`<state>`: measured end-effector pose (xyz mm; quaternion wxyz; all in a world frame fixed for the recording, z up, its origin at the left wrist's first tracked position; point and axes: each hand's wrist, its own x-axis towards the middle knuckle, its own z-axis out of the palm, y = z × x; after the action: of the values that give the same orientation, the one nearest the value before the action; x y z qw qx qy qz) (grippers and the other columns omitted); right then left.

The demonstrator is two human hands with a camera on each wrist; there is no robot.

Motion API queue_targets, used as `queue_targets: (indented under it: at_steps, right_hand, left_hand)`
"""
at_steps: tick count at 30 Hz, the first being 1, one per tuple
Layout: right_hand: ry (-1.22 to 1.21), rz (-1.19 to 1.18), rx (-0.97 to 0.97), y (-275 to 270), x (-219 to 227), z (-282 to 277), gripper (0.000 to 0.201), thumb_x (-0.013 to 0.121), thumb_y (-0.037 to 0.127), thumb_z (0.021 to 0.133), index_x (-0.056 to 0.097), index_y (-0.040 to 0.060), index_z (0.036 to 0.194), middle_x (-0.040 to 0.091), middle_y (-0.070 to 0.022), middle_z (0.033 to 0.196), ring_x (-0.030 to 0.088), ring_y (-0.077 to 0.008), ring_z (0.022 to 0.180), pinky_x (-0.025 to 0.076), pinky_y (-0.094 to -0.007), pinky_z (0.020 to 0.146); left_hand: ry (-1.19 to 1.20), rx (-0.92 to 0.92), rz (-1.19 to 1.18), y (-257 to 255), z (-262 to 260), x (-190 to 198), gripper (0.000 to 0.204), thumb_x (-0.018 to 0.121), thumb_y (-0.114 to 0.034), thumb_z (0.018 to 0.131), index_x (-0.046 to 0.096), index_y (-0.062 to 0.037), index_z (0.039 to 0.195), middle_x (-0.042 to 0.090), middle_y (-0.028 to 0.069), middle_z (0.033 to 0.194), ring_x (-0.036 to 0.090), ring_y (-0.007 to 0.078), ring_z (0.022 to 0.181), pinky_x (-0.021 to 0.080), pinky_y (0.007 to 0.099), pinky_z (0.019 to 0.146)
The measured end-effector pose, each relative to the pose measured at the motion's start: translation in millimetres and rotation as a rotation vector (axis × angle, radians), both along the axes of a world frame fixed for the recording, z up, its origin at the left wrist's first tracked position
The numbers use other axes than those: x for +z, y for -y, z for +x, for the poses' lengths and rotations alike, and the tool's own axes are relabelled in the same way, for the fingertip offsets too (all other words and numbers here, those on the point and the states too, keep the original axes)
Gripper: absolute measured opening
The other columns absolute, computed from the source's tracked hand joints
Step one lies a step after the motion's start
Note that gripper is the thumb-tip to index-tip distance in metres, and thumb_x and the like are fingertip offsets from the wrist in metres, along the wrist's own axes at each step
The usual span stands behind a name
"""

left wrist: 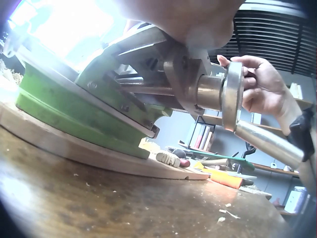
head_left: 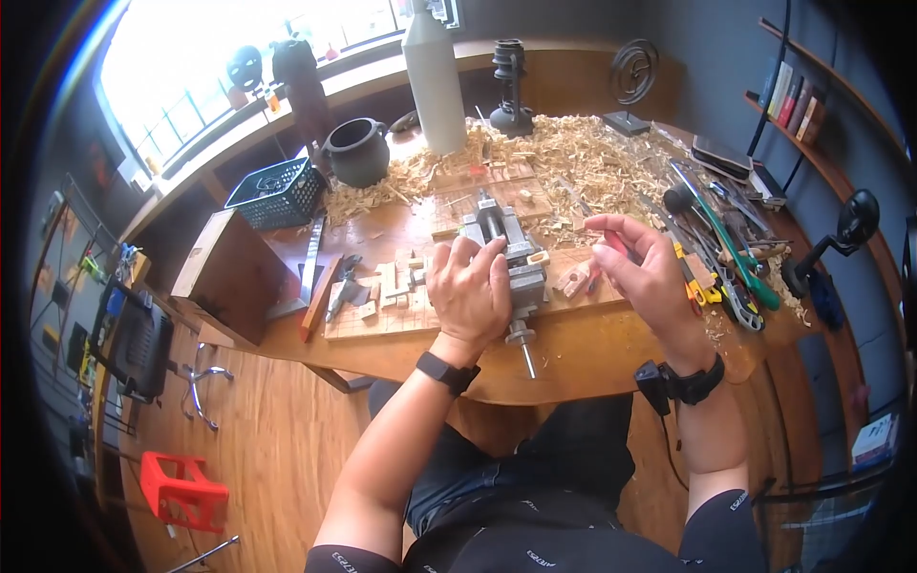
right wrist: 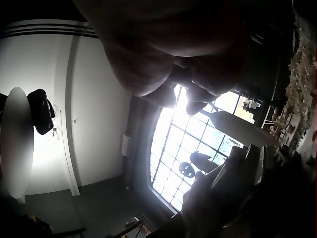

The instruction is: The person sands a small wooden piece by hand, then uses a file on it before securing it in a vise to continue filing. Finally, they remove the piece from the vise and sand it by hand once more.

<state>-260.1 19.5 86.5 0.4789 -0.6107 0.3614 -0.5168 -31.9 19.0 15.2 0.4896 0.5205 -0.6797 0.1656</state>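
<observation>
A metal bench vise (head_left: 521,258) stands on a wooden board, its green base (left wrist: 74,109) plain in the left wrist view. My left hand (head_left: 470,291) grips the vise's left side with bent fingers, its thumb along the metal. The screw handle (head_left: 528,358) points toward me, past the table's front edge. To the right of the vise my right hand (head_left: 645,263) is raised, fingers curled, with a small red thing (head_left: 619,245) between thumb and fingers; its kind cannot be told. Below it lies a pale carved wood piece (head_left: 573,280). Dark fingers fill the top of the right wrist view.
Wood shavings (head_left: 592,158) cover the back of the table. Cut wood pieces (head_left: 392,286) lie left of the vise, near a wooden box (head_left: 229,277). Pliers, saws and an orange-yellow tool (head_left: 693,282) crowd the right side. Behind stand a dark pot (head_left: 356,153) and a tall bottle (head_left: 433,86).
</observation>
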Motion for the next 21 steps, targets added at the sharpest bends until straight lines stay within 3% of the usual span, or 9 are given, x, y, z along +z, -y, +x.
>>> queue_targets:
  at_steps: [2, 6, 9, 11, 12, 14, 17, 18, 21]
  right_hand:
    - [-0.077, -0.107, -0.001, 5, -2, 2, 0.022, 0.061, 0.016, 0.102, 0.071, -0.0008, 0.112, 0.068, 0.0017, 0.079, 0.061, -0.0036, 0.069, 0.049, -0.0205, 0.06]
    - [-0.215, -0.072, 0.046, 18, 6, -3, 0.028, 0.061, 0.026, 0.104, 0.073, 0.0007, 0.103, 0.068, -0.0019, 0.072, 0.061, -0.0048, 0.063, 0.047, -0.0223, 0.055]
    - [-0.421, -0.167, -0.081, 23, 13, 1, 0.04, 0.055, 0.033, 0.108, 0.071, -0.0026, 0.098, 0.065, -0.0037, 0.064, 0.061, -0.0041, 0.065, 0.044, -0.0209, 0.058]
    - [-0.532, -0.268, -0.11, 33, 15, 2, 0.048, 0.057, 0.04, 0.106, 0.074, 0.0015, 0.083, 0.067, -0.0076, 0.066, 0.064, -0.009, 0.062, 0.046, -0.0306, 0.053]
    - [-0.532, -0.268, -0.106, 40, 13, 3, 0.048, 0.057, 0.04, 0.106, 0.074, 0.0015, 0.083, 0.067, -0.0076, 0.066, 0.064, -0.009, 0.062, 0.046, -0.0306, 0.053]
    - [-0.6, -0.614, -0.259, 54, 7, 7, 0.05, 0.056, 0.043, 0.106, 0.073, 0.0018, 0.083, 0.066, -0.0072, 0.067, 0.064, -0.0132, 0.064, 0.047, -0.0333, 0.058]
    - [-0.522, -0.721, -0.177, 66, 4, 13, 0.059, 0.049, 0.047, 0.109, 0.066, -0.0002, 0.079, 0.06, -0.0044, 0.068, 0.06, -0.0193, 0.067, 0.049, -0.0369, 0.067]
    - [-0.527, -0.72, -0.175, 67, 3, 17, 0.059, 0.049, 0.047, 0.109, 0.066, -0.0002, 0.079, 0.06, -0.0044, 0.068, 0.06, -0.0193, 0.067, 0.049, -0.0369, 0.067]
    - [-0.224, -0.603, 0.012, 64, 4, 31, 0.059, 0.048, 0.047, 0.11, 0.059, 0.0018, 0.074, 0.053, -0.002, 0.066, 0.054, -0.016, 0.063, 0.046, -0.0327, 0.065]
  left_hand:
    - [0.003, -0.001, 0.004, 0, 0, 1, 0.025, 0.059, -0.022, 0.093, 0.077, -0.0096, 0.105, 0.059, 0.008, 0.086, 0.054, 0.0301, 0.086, 0.045, 0.0431, 0.078]
    - [-0.004, -0.004, 0.007, 0, 0, 1, 0.025, 0.059, -0.022, 0.093, 0.077, -0.0094, 0.104, 0.059, 0.0081, 0.085, 0.054, 0.0302, 0.085, 0.045, 0.043, 0.078]
    - [-0.001, 0.002, 0.001, -1, -1, 3, 0.025, 0.059, -0.022, 0.093, 0.077, -0.0092, 0.104, 0.059, 0.0084, 0.085, 0.054, 0.0303, 0.084, 0.045, 0.043, 0.078]
    - [0.003, 0.008, 0.019, -3, -2, 4, 0.028, 0.054, -0.022, 0.097, 0.078, -0.0115, 0.108, 0.059, 0.0094, 0.085, 0.054, 0.031, 0.085, 0.045, 0.0431, 0.077]
    - [0.003, 0.012, 0.02, -3, -2, 4, 0.028, 0.054, -0.022, 0.097, 0.078, -0.0115, 0.108, 0.059, 0.0094, 0.085, 0.054, 0.031, 0.085, 0.045, 0.0431, 0.077]
    - [-0.008, 0.004, 0.035, -3, -2, 4, 0.028, 0.055, -0.022, 0.097, 0.078, -0.0122, 0.108, 0.059, 0.0091, 0.085, 0.054, 0.0307, 0.085, 0.045, 0.0428, 0.077]
    - [-0.016, 0.004, 0.025, -3, -2, 4, 0.027, 0.055, -0.021, 0.096, 0.079, -0.0121, 0.107, 0.059, 0.0091, 0.085, 0.054, 0.0305, 0.085, 0.045, 0.0425, 0.076]
    - [-0.02, 0.005, 0.027, -3, -3, 4, 0.027, 0.055, -0.021, 0.096, 0.079, -0.0121, 0.107, 0.059, 0.0091, 0.085, 0.054, 0.0305, 0.085, 0.045, 0.0425, 0.076]
    - [-0.016, 0.01, 0.025, -2, -2, 3, 0.027, 0.056, -0.021, 0.096, 0.078, -0.0117, 0.107, 0.059, 0.0092, 0.085, 0.054, 0.0305, 0.085, 0.045, 0.0423, 0.076]
